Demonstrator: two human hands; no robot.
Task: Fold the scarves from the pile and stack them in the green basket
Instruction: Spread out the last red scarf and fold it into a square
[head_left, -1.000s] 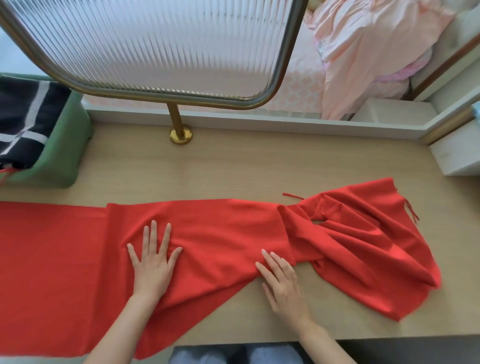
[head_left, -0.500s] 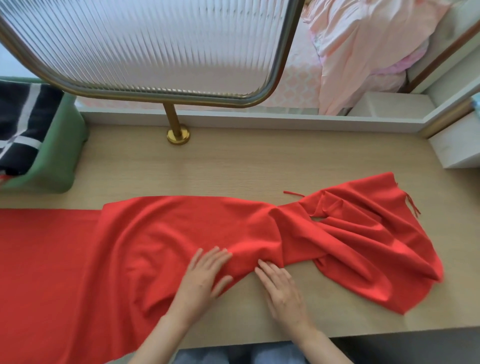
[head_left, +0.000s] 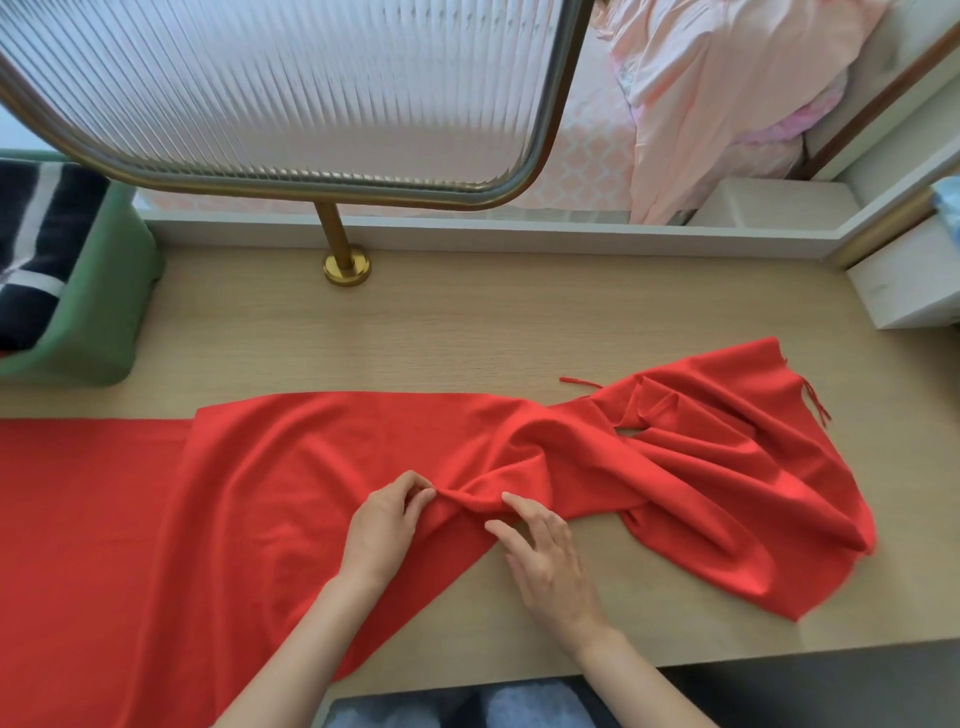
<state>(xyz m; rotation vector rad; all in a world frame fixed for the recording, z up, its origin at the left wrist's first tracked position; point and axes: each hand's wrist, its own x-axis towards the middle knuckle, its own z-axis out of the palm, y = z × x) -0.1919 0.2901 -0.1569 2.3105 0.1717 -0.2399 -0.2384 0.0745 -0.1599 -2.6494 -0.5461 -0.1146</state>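
A long red scarf (head_left: 291, 483) lies spread across the wooden table, flat on the left and bunched in folds on the right, its near edge hanging over the table front. My left hand (head_left: 387, 525) pinches a raised ridge of the cloth near the middle. My right hand (head_left: 545, 556) rests beside it with straight fingers touching the same ridge at the scarf's near edge. The green basket (head_left: 104, 322) stands at the far left and holds a folded black scarf with white stripes (head_left: 36, 244).
A ribbed glass screen (head_left: 291, 88) on a brass post (head_left: 345, 260) rises behind the table. Pink bedding (head_left: 727, 93) lies beyond it. A white box (head_left: 904, 280) sits at the table's right end. Bare wood (head_left: 467, 332) shows between scarf and screen.
My left hand slid right along the scarf to the middle and closed its fingers on a ridge of cloth. The cloth bunched up toward my right hand, which stayed nearly in place.
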